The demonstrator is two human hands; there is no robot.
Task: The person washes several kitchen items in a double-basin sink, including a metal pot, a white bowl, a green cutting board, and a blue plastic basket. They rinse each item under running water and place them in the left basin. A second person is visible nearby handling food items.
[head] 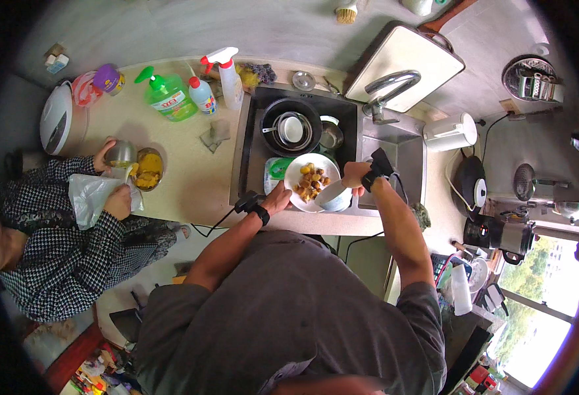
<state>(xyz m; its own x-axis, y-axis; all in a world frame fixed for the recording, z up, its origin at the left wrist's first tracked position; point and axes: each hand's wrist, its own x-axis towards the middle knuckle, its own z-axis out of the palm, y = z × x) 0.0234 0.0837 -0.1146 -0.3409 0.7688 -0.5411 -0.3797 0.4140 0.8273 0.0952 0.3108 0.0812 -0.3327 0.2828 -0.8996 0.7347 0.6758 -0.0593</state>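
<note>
My left hand [278, 196] grips the left rim of a white plate [295, 165] over the front of the sink. Brown and yellow food pieces [311, 181] lie on the plate. In my right hand [355, 176] is a pale bowl [334, 197], tilted over the plate's right side; its contents are hidden. Behind the plate, a black pan [268, 118] with nested metal bowls and a small white cup [291, 129] stands in the dark sink basin [253, 143]. A green and white container [275, 170] is partly hidden beneath the plate.
A chrome faucet [393, 89] rises behind the sink, before a cutting board [403, 64]. Soap [171, 98] and spray bottles [230, 81] stand at the back left. At left, another person holds a metal bowl [120, 154] and plastic bag [89, 197] by a bowl of yellow food [149, 170].
</note>
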